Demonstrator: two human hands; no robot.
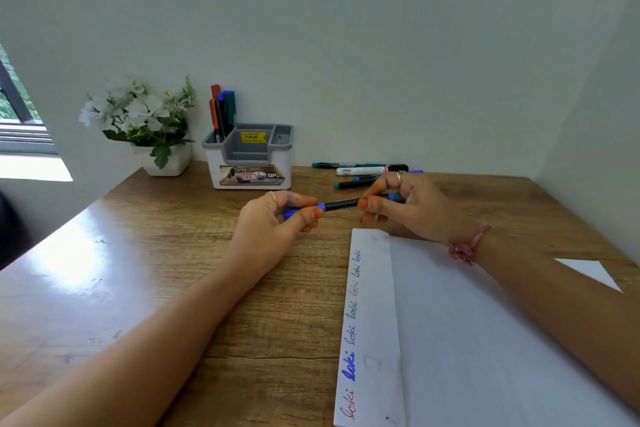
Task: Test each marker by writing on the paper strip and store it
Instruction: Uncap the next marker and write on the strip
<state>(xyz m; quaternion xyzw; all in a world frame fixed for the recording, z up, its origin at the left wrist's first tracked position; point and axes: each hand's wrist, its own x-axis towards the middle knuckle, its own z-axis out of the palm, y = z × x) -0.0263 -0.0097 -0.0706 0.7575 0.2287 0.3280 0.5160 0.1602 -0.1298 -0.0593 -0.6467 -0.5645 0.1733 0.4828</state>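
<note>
Both hands meet above the middle of the brown wood-grain worktop, holding one black-barrelled marker with blue cap level between them. The left hand pinches the blue cap end with thumb and curled fingers; the right hand wraps its fingers round the other end of the barrel. Just below them, the long white paper strip runs from mid-worktop down to the near edge, carrying a column of scribbled words in red, blue and green; it lies on a larger white sheet reaching toward the right edge. At the far edge against the wall, the white-and-grey plastic pen holder has four markers standing in its left compartment. Right of it, loose markers lie in a cluster behind the right hand. A white pot of white flowers sits in the far left corner. The left half of the worktop lies open.
</note>
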